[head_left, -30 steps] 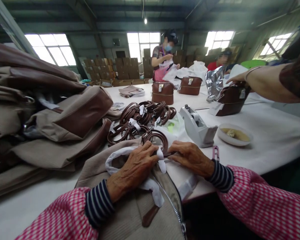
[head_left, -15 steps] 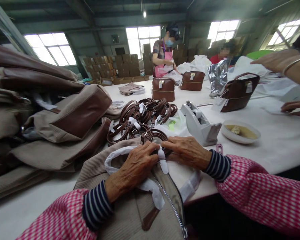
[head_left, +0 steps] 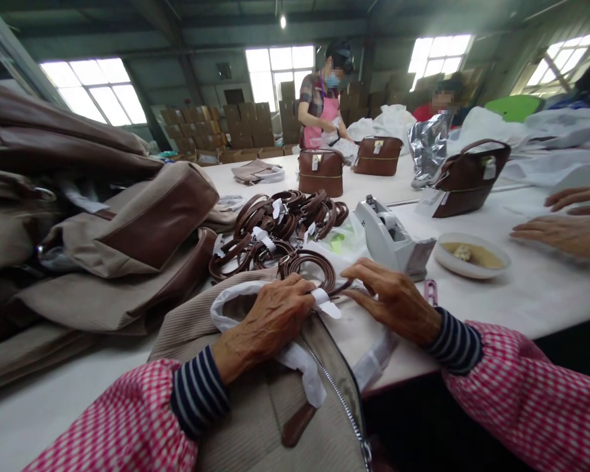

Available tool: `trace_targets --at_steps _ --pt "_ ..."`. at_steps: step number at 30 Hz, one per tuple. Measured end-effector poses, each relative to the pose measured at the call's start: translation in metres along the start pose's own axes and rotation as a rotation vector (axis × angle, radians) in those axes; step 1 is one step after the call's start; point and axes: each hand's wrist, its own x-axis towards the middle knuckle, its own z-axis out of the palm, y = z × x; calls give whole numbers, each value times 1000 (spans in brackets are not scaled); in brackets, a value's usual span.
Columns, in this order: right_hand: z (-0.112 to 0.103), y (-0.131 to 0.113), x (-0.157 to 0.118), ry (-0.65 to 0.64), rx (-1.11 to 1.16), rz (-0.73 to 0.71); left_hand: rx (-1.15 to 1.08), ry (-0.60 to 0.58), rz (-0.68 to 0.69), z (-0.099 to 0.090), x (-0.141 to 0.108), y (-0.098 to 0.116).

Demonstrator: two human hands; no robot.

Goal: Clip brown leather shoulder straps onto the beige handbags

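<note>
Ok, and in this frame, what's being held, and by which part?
The left hand appears to hold the coiled brown leather strap by its lower edge; the right hand's fingers reach its loose end, grip unclear.

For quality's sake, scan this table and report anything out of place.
A brown handbag lies tilted over on the white table, unlike the upright handbags beyond it. An open bowl of yellowish liquid also sits close to the bags, oddly.
</note>
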Motion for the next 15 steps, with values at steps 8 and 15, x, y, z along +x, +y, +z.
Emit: trace_targets --at_steps 8,15 --pt "10 -17 -9 -254 -75 19 -67 32 0 2 -3 0" --pt "3 -10 -10 -112 85 -23 -86 71 8 4 -6 0"
